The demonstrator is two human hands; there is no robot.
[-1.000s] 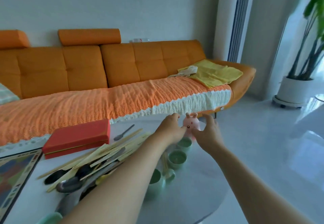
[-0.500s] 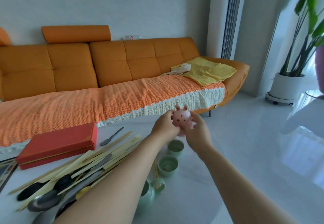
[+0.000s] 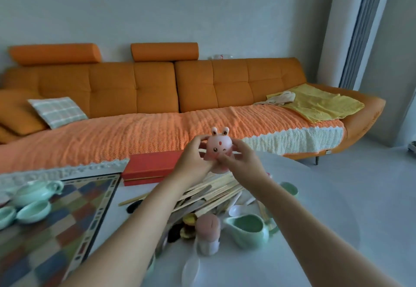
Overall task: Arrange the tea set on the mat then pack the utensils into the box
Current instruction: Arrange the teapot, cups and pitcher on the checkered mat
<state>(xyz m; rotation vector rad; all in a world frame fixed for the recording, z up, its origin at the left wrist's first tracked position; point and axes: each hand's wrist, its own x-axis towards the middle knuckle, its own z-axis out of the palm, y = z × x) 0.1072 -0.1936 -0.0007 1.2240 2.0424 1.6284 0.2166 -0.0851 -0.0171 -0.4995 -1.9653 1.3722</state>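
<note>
Pink rabbit figure [image 3: 219, 149] is held upright in the air between 2 hands, left hand [image 3: 193, 163] gripping its left side and right hand [image 3: 242, 165] its right side and base, above the chopstick pile [image 3: 216, 193] near the table's [image 3: 326, 208] far edge, just in front of the red box [image 3: 153, 167].

— What do the hands hold?
— The left hand [image 3: 194, 162] and right hand [image 3: 242, 165] grip a pink bunny toy [image 3: 218, 149] together, raised above the chopsticks [image 3: 216, 193].
— And the table [image 3: 315, 208]?
— A red box [image 3: 150, 169] behind, a green pitcher [image 3: 247, 230] in front, a checked mat [image 3: 56, 226] with a teapot [image 3: 36, 191] at left.
</note>
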